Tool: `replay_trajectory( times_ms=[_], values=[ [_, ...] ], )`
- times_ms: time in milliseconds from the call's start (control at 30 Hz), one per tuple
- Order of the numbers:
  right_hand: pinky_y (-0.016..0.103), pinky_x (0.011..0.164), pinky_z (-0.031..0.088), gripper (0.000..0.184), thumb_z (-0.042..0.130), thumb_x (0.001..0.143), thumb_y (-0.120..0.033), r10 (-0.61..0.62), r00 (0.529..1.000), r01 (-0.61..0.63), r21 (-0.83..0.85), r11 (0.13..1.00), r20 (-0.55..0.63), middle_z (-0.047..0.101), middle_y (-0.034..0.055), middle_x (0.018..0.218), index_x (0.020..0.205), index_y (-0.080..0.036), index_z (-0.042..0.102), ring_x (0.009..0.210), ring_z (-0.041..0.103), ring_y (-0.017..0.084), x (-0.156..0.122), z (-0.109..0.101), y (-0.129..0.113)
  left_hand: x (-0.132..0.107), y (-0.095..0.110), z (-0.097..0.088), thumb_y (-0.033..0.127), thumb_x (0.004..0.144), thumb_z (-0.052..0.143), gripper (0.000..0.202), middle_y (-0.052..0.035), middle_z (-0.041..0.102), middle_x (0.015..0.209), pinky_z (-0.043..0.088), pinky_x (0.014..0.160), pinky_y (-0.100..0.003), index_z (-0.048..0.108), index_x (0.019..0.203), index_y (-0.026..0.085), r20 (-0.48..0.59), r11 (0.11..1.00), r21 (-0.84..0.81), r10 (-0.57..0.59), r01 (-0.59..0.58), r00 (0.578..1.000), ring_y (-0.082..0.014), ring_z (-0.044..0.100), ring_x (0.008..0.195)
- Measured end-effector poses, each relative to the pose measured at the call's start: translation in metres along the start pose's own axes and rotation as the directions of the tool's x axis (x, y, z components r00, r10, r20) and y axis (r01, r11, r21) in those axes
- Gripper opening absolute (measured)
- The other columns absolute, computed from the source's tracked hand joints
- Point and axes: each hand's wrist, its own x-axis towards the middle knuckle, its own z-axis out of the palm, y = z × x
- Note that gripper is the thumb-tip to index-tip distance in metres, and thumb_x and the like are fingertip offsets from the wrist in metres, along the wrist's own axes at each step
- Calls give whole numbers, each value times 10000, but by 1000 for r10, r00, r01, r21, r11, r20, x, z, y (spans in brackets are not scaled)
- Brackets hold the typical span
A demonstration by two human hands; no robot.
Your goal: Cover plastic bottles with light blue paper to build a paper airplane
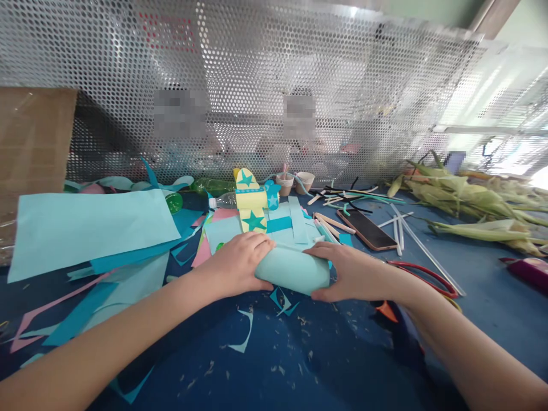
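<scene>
A light blue paper roll (295, 268) lies sideways between my two hands, just above or on the dark blue table. My left hand (240, 262) wraps round its left end, thumb below and fingers on top. Round the right end closes my right hand (342, 271), with the thumb near the lower edge. Directly behind the roll is a yellow paper plane (252, 200) decorated with blue stars, beside a clear plastic bottle (225, 201). Stacked light blue paper (222, 233) lies under and around the plane. Curved paper scraps (245, 331) are in front of the roll.
Large light blue sheets (89, 228) cover the left side near a cardboard box (36, 137). To the right lie a phone (367, 229), white sticks (398, 231), red-handled scissors (428, 274) and corn husks (466, 194). Paper cups (305, 182) stand by the perforated metal screen (257, 68).
</scene>
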Motion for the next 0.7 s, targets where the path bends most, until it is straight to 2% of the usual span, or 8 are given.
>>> replay_trajectory(
  times_ms=[100,233,333,433,500,567,633,700],
  values=[
    [387,806,500,575,703,711,-469,29,998,-30,13,999,54,598,110,1202,1208,-195,609,1041,601,295,-4,-3,-5,5,0,-6,428,599,855,663,-130,641,1133,454,917,-431,594,1143,155,39,998,-70,5,-2,999,-315,575,1063],
    [394,843,481,622,672,730,-541,66,993,-66,1,998,101,572,137,1286,1238,-191,592,1110,576,331,-4,-4,-6,11,-1,-14,438,598,844,627,-95,651,1089,461,865,-402,611,1114,167,92,996,-89,18,-10,996,-292,594,1012],
    [399,893,455,746,646,752,-566,111,986,-114,13,993,124,561,139,1324,1382,-211,465,1153,556,330,-3,-6,-4,16,-3,-15,516,581,821,657,-90,650,1103,449,867,-411,610,1109,187,141,999,-54,14,-6,990,-300,594,1019],
    [391,880,460,806,633,764,-588,152,977,-161,54,985,149,605,105,1274,1438,-246,353,1070,607,293,-4,-10,0,21,-6,-12,594,524,811,722,-89,651,1125,442,865,-415,611,1102,212,169,999,-34,-4,9,986,-314,591,1038],
    [387,902,457,744,580,787,-646,149,977,-163,78,984,155,611,88,1273,1394,-248,416,1077,609,285,-3,-13,5,25,-8,-12,605,503,810,776,-84,652,1141,445,850,-410,594,1146,229,183,999,-46,-10,19,983,-317,591,1045],
    [376,973,425,617,420,879,-659,141,983,-155,114,981,115,603,78,1301,1311,-232,528,1160,574,272,-1,-15,11,30,-10,-13,606,499,806,833,-86,655,1147,446,841,-408,568,1204,230,206,998,-54,-11,23,979,-325,590,1051],
    [359,993,414,550,276,964,-567,167,986,-168,123,978,19,627,72,1276,1215,-214,614,1184,565,249,4,-14,19,34,-11,-17,603,506,801,846,-83,661,1143,445,839,-405,558,1226,229,245,998,-51,-15,28,969,-327,591,1054],
    [352,921,456,459,306,983,-439,221,972,-216,62,974,-74,672,84,1197,1172,-194,645,1096,615,244,10,-12,26,38,-11,-21,590,519,798,811,-76,668,1134,444,836,-396,572,1208,227,286,999,-42,-20,34,958,-322,599,1050]
  ],
)
